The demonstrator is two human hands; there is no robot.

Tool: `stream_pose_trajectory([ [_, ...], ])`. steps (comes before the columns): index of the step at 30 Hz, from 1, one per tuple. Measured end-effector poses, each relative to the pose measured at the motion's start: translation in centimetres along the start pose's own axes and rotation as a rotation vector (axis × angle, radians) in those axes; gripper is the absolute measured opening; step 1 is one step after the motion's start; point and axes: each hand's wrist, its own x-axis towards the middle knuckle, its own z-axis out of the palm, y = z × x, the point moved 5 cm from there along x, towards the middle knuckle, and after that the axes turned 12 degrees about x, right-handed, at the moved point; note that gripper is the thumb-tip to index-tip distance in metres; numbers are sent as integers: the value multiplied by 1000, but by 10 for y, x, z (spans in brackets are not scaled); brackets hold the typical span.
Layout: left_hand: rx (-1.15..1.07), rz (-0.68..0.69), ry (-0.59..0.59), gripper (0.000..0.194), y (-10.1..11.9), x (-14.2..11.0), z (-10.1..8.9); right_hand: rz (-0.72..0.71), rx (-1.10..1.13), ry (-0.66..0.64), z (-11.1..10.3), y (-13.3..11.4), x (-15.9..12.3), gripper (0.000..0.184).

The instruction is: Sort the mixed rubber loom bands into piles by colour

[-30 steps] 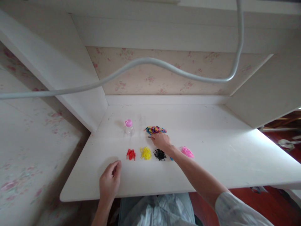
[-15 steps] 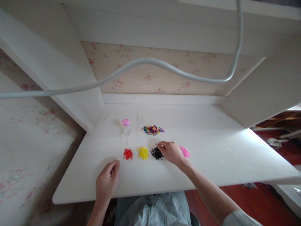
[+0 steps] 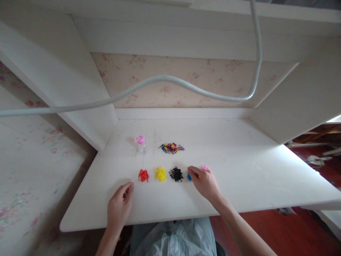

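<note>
Small rubber bands lie in a row of colour piles: red bands (image 3: pixel 144 175), yellow bands (image 3: pixel 160 174), black bands (image 3: pixel 176 174), blue bands (image 3: pixel 189 175) and pink bands (image 3: pixel 205 168). My right hand (image 3: pixel 205 182) covers part of the blue and pink piles. Its thumb and forefinger are pinched just above the blue bands; whatever they may hold is too small to see. Left of the red pile, my left hand (image 3: pixel 120 204) rests on the desk with curled fingers, thumb against forefinger, and nothing shows in it. Behind the row lies a mixed-colour heap of bands (image 3: pixel 172 148).
A small clear bottle with a pink top (image 3: pixel 140 144) stands behind the red pile on the white desk (image 3: pixel 239 160). A pale cable (image 3: pixel 165 79) crosses the view above the desk. Side panels (image 3: pixel 287 103) and a floral back wall (image 3: pixel 165 90) enclose the rear.
My right hand has moved right from the black pile, where a black band showed at its fingertips, to the blue pile. The black pile is now uncovered. My left hand stays in place.
</note>
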Motion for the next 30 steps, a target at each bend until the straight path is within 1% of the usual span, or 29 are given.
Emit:
stream_pose_trajectory([
  [3,-22,70,-44,31,16,4,-1,83,174,138,-11,22,-22,38],
  [6,-60,169,-98,30,43,11,-1,193,265,227,-13,48,-48,42],
  [9,-71,257,-147,29,74,24,1,274,303,278,-8,68,-69,45],
  [11,-37,307,-175,29,93,35,4,304,321,280,-2,76,-78,46],
  [13,33,341,-211,28,111,47,10,304,331,265,4,79,-81,46],
  [15,127,350,-262,27,127,59,20,274,325,240,10,79,-80,46],
  [18,294,345,-341,28,147,74,38,213,260,197,16,74,-78,44],
  [20,366,337,-363,32,158,83,50,186,214,185,17,72,-77,43],
  [25,419,295,-346,36,177,101,77,150,161,185,16,71,-78,40],
  [30,454,274,-315,41,184,109,88,128,132,190,16,69,-79,38],
])
